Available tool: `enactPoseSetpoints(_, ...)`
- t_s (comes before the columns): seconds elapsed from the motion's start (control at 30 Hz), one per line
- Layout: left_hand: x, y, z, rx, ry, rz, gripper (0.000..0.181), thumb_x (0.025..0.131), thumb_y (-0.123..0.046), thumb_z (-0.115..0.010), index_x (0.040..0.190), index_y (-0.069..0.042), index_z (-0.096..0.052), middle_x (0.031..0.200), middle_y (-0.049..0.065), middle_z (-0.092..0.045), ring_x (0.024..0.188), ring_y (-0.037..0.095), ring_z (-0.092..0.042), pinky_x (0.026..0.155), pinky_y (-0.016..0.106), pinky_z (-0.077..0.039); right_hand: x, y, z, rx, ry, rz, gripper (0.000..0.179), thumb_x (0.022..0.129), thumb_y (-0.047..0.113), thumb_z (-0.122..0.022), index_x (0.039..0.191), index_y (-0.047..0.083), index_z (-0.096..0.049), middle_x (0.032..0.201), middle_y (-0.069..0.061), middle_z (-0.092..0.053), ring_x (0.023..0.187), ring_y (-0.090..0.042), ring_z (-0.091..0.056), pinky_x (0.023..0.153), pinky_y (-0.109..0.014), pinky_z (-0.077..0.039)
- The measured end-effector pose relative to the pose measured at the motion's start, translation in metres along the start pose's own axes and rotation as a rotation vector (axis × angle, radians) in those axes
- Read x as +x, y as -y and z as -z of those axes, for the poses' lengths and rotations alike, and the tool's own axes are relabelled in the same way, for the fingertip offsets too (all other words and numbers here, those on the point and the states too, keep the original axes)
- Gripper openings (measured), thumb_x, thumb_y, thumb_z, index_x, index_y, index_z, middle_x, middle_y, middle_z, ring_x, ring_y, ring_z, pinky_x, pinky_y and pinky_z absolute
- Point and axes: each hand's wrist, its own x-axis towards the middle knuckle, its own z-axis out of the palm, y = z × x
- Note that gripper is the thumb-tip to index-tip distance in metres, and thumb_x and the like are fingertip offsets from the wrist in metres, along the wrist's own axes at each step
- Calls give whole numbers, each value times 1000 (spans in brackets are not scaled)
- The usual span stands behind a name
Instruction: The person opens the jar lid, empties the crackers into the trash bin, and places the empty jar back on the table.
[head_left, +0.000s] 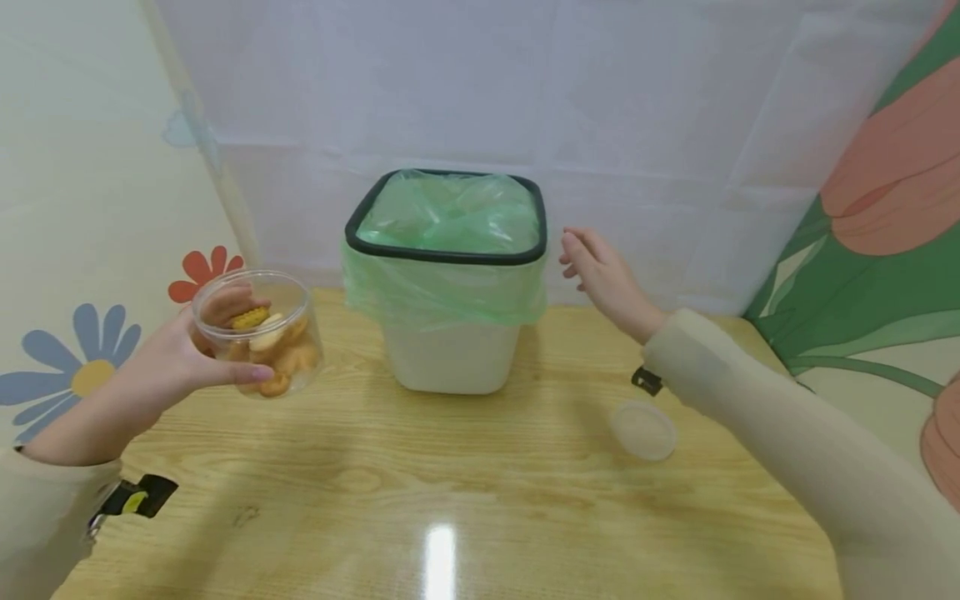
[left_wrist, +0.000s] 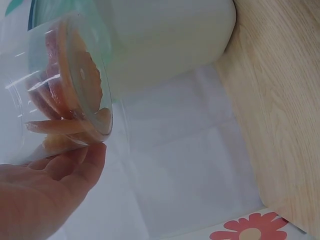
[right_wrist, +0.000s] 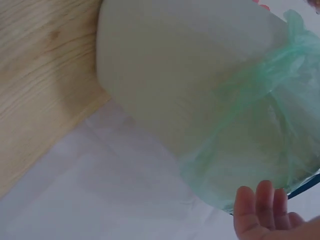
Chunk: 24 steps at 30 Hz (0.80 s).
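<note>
A clear, lidless plastic jar (head_left: 303, 367) holds several cookie-like pieces (head_left: 292, 354), orange-brown, pale and yellow. My left hand (head_left: 187, 354) grips it from the side, thumb across the front, above the table's left part. In the left wrist view the fingers (left_wrist: 90, 165) lie against the jar (left_wrist: 30, 95). A white bin (head_left: 453, 358) with a black rim (head_left: 450, 255) and a green bag (head_left: 450, 287) folded over it stands in the middle. Right of that rim, my right hand (head_left: 611, 279) hangs in the air holding nothing, its fingers (right_wrist: 265, 202) loosely bent near the bag.
On the wooden table (head_left: 360, 475), a round translucent lid (head_left: 645, 430) lies at the right, below my right forearm. A white cloth wall (head_left: 637, 108) rises behind the bin. Flower-printed panels (head_left: 900, 192) border both sides.
</note>
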Motion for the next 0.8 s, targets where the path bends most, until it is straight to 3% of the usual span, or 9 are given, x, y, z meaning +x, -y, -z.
enactPoseSetpoints(0.1,0,0,3,10,-8,6,84,82,2,-74,150,-19,-29,137,-12,-41,112,-4,-42,79,8,-42,9,5,-3,17,-20,-20,54,106,41,-32,144,2,-39,117,-19,-53,104,-31,-53,80,-35,-47)
enactPoseSetpoints(0.23,-1,0,6,26,-11,20,88,84,0,-73,153,-20,-23,138,-16,-40,110,-2,-43,78,8,-43,19,10,-8,50,-55,-29,54,105,41,-33,143,3,-40,119,-19,-52,100,-27,-53,77,-34,-47)
enactPoseSetpoints(0.33,-2,1,8,35,1,31,91,85,-1,-72,156,-19,-18,143,-13,-38,121,6,-40,78,8,-40,23,12,-12,62,-83,-29,51,106,39,-35,143,3,-42,121,-19,-52,97,-24,-52,77,-35,-46)
enactPoseSetpoints(0.47,-1,1,11,33,13,53,88,86,-1,-72,155,-22,-21,153,-5,-29,138,18,-26,80,6,-37,29,17,-15,55,-108,-13,48,106,33,-37,142,1,-43,134,-18,-50,111,-29,-52,92,-39,-45)
enactPoseSetpoints(0.57,1,0,13,34,21,63,87,86,-3,-72,154,-21,-21,159,-7,-17,141,32,-22,80,5,-36,36,21,-15,43,-110,-11,49,106,31,-36,142,-1,-41,143,-17,-45,122,-30,-48,103,-40,-40)
enactPoseSetpoints(0.67,3,0,15,52,15,69,85,86,-4,-72,153,-20,-23,159,-10,-14,134,40,-28,79,7,-36,42,25,-16,54,-93,-67,52,106,35,-36,147,2,-37,147,-15,-42,123,-30,-48,96,-39,-43)
enactPoseSetpoints(0.8,4,1,19,68,2,79,82,87,-5,-72,152,-25,-26,154,-7,-25,120,23,-39,76,10,-39,50,30,-17,79,-68,-136,55,105,38,-37,150,7,-33,149,-11,-40,120,-27,-48,84,-37,-45)
